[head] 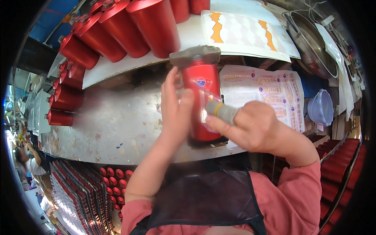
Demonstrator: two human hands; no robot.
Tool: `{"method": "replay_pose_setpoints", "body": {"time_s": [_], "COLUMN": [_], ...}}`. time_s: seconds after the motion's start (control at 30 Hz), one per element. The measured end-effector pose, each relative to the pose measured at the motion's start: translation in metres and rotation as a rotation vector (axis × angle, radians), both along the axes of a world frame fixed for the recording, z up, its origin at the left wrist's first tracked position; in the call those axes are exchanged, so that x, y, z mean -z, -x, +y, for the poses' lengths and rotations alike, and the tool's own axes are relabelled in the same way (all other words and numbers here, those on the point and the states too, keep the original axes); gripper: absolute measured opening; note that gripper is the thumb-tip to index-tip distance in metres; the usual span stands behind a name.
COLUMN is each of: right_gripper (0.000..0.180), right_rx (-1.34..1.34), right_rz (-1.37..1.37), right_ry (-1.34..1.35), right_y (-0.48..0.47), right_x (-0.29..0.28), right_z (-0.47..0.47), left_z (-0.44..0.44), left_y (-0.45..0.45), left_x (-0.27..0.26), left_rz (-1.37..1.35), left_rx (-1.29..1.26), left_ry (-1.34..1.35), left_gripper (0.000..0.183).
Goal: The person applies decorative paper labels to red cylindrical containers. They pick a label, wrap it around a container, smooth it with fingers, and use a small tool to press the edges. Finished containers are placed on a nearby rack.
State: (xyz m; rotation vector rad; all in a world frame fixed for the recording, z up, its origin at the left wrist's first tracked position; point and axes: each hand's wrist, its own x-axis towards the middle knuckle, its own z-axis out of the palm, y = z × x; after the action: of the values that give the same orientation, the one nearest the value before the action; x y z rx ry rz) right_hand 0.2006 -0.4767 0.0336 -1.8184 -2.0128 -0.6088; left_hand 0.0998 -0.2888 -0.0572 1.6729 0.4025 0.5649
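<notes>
A glossy red bottle (202, 77) with a round blue-and-white emblem lies before me, its neck at a worn grey block (195, 55). A clear film strip (209, 101) crosses its front. My left hand (176, 108) is along the bottle's left side, thumb and fingers apart, the thumb overlapping the bottle's edge. My right hand (252, 126) is over the lower right of the bottle. One of its fingers seems wrapped in a grey sleeve (224, 111) with a yellow band. This finger and the thumb meet the film; whether they pinch or press it is unclear.
Red bottles (152, 26) stand on a raised white shelf (188, 35). Printed decal sheets (264, 91) lie right of the bottle on the metal table (123, 129). A light-blue bucket (320, 107) and a metal basin (312, 44) are at right. A co-worker (30, 160) is at far left.
</notes>
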Motion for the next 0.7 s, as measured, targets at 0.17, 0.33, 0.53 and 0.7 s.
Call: {"method": "replay_pose_setpoints", "body": {"time_s": [0.17, 0.33, 0.53, 0.7], "right_gripper": [0.039, 0.039, 0.039, 0.041], "right_rx": [-0.039, -0.022, -0.046, 0.002], "right_rz": [-0.118, -0.16, -0.153, -0.185], "right_ry": [0.014, 0.007, -0.115, -0.092], "right_y": [0.008, 0.011, 0.015, 0.012], "right_x": [0.042, 0.057, 0.055, 0.058], "right_z": [-0.01, -0.018, -0.018, -0.015], "left_z": [0.006, 0.01, 0.02, 0.019], "left_y": [-0.022, -0.031, -0.033, -0.047], "left_x": [-0.012, -0.021, -0.023, -0.032], "left_rz": [0.105, 0.123, 0.132, 0.169], "left_rx": [-0.073, -0.05, 0.012, -0.072], "left_ry": [-0.321, -0.165, -0.06, -0.211], "left_gripper": [0.073, 0.059, 0.053, 0.046]}}
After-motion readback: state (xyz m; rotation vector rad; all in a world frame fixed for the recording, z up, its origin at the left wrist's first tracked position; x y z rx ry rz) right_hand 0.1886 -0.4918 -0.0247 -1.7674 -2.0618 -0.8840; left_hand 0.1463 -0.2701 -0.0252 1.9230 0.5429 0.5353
